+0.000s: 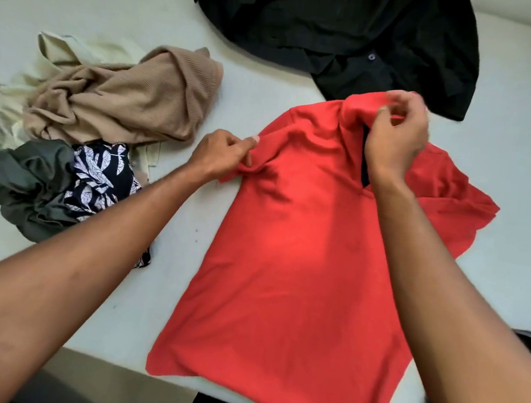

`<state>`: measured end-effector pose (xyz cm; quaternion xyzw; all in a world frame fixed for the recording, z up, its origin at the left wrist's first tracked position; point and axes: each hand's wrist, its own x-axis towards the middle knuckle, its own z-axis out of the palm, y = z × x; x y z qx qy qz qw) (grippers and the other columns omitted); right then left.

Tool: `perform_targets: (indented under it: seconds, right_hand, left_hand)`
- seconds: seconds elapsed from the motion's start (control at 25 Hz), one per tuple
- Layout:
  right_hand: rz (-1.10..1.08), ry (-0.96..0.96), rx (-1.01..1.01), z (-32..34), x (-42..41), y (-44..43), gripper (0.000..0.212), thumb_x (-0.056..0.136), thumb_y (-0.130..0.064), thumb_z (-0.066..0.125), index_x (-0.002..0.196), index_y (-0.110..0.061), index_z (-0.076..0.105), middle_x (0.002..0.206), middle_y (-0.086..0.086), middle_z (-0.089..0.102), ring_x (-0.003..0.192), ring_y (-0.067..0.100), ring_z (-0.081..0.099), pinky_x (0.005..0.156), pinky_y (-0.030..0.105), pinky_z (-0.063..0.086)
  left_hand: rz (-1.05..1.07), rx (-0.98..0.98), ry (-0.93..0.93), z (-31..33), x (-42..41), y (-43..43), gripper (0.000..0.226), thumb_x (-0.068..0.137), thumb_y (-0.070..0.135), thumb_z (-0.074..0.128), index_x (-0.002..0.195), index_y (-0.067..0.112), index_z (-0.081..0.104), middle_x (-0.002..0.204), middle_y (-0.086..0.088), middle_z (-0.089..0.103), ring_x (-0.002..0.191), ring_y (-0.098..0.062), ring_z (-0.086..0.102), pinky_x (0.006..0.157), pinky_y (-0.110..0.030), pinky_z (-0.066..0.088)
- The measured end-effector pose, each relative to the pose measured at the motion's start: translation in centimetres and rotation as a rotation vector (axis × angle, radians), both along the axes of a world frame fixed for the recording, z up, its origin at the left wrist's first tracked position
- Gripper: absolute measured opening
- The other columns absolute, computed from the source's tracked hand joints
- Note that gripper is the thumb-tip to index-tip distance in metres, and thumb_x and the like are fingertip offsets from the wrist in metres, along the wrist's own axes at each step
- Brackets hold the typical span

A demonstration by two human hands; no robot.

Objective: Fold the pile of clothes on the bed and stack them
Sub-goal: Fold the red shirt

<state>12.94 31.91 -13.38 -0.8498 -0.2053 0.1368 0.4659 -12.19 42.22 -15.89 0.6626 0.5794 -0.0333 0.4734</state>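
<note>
On the bed (114, 1), the left hand (221, 154) pinches the sleeve of the red shirt (285, 251), the right hand (395, 138) its collar.

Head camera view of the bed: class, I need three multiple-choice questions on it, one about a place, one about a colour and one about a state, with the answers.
1. Where does the black garment lie?
A) beyond the collar of the red shirt
B) under the red shirt
C) on the floor

2. What colour is the ribbed top at the left?
A) blue
B) tan
C) yellow

3. What is the left hand doing?
A) lying flat and open
B) holding the black garment
C) pinching the red shirt

Answers: 1 A, it is spread past the shirt's collar end. 2 B, its ribbed cloth is tan. 3 C, thumb and fingers bunch the cloth at the shirt's shoulder.
</note>
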Motion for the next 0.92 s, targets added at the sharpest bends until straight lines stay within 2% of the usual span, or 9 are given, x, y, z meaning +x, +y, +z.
perform_targets:
  seconds: [0.08, 0.16, 0.24, 0.32, 0.48, 0.6, 0.72, 0.84, 0.92]
  right_hand:
    - [0.344, -0.067, -0.056, -0.6, -2.0, 1.1, 0.033, 0.08, -0.008, 0.053, 0.104, -0.016, 0.075, 0.09, -0.014, 0.071, 0.083, 0.0, 0.064, 0.085, 0.022, 0.051]
    - [0.714, -0.192, -0.275, -1.9, -3.2, 3.5, 0.049, 0.075, -0.007, 0.05, 0.117, -0.015, 0.074, 0.116, 0.0, 0.074, 0.108, 0.022, 0.066, 0.099, 0.034, 0.049]
    - [1.007, -0.284, -0.515, -2.0, -4.6, 6.1, 0.059, 0.075, -0.009, 0.048, 0.13, -0.019, 0.067, 0.133, 0.004, 0.067, 0.125, 0.03, 0.057, 0.105, 0.038, 0.045]
    - [1.17, -0.325, -0.73, -1.1, -5.6, 8.5, 0.053, 0.08, -0.018, 0.052, 0.131, -0.028, 0.063, 0.133, 0.001, 0.064, 0.128, 0.031, 0.053, 0.103, 0.044, 0.041]
    - [1.331, -0.31, -1.066, -0.5, -6.4, 12.5, 0.033, 0.078, -0.03, 0.071, 0.111, -0.035, 0.068, 0.113, -0.003, 0.068, 0.105, 0.026, 0.061, 0.085, 0.038, 0.048]
    - [1.424, -0.287, -1.006, -1.1, -6.5, 13.2, 0.018, 0.075, -0.024, 0.077, 0.092, -0.029, 0.073, 0.092, -0.005, 0.07, 0.09, 0.02, 0.062, 0.078, 0.033, 0.053]
    - [1.373, -0.12, -0.82, -0.8, -4.7, 13.6, 0.012, 0.077, -0.016, 0.078, 0.083, -0.025, 0.073, 0.083, -0.005, 0.071, 0.078, 0.012, 0.062, 0.071, 0.027, 0.048]
    - [1.19, -0.084, -0.586, -0.9, -2.6, 13.5, 0.009, 0.079, -0.017, 0.078, 0.085, -0.023, 0.075, 0.085, -0.001, 0.073, 0.072, 0.007, 0.061, 0.074, 0.027, 0.05]
    - [0.966, -0.135, -0.366, -1.4, -2.1, 13.2, 0.008, 0.079, -0.022, 0.07, 0.087, -0.023, 0.072, 0.083, -0.007, 0.07, 0.074, 0.004, 0.06, 0.074, 0.025, 0.049]
  left_hand:
    - [-0.052, 0.098, 0.103, -1.1, -0.6, -0.4, 0.033, 0.087, 0.046, 0.066, 0.07, 0.017, 0.071, 0.069, -0.003, 0.069, 0.065, -0.023, 0.066, 0.063, -0.033, 0.055]
    - [-0.037, 0.126, 0.163, -1.7, -1.1, -0.4, 0.023, 0.078, 0.044, 0.072, 0.085, 0.025, 0.062, 0.098, -0.004, 0.066, 0.088, -0.023, 0.064, 0.078, -0.034, 0.052]
    - [-0.028, 0.077, 0.188, -1.9, -0.9, 0.0, 0.047, 0.071, 0.046, 0.07, 0.11, 0.024, 0.058, 0.113, -0.002, 0.059, 0.1, -0.022, 0.06, 0.089, -0.037, 0.05]
    - [-0.033, 0.032, 0.174, -1.8, -0.1, 0.5, 0.055, 0.075, 0.042, 0.069, 0.123, 0.02, 0.056, 0.116, 0.0, 0.058, 0.105, -0.02, 0.058, 0.092, -0.034, 0.049]
    - [0.056, -0.162, 0.07, -1.5, 0.9, 2.2, 0.022, 0.081, 0.037, 0.07, 0.095, 0.021, 0.066, 0.091, 0.003, 0.062, 0.079, -0.014, 0.055, 0.067, -0.028, 0.041]
    - [-0.016, -0.208, 0.064, -1.7, 0.6, 2.7, 0.024, 0.075, 0.041, 0.073, 0.085, 0.02, 0.069, 0.08, 0.001, 0.062, 0.072, -0.015, 0.053, 0.066, -0.03, 0.038]
    - [-0.033, -0.2, -0.011, -1.4, 0.6, 3.1, 0.027, 0.06, 0.041, 0.072, 0.075, 0.019, 0.069, 0.073, 0.002, 0.062, 0.067, -0.014, 0.053, 0.062, -0.028, 0.039]
    - [-0.012, -0.126, -0.184, 0.0, 0.1, 4.8, 0.018, 0.061, 0.025, 0.072, 0.061, 0.02, 0.055, 0.063, 0.004, 0.051, 0.057, -0.007, 0.044, 0.055, -0.025, 0.033]
    - [-0.055, 0.007, -0.172, 1.4, -0.5, 6.5, 0.021, 0.071, 0.011, 0.07, 0.064, 0.02, 0.052, 0.062, 0.006, 0.047, 0.05, 0.0, 0.041, 0.052, -0.023, 0.033]
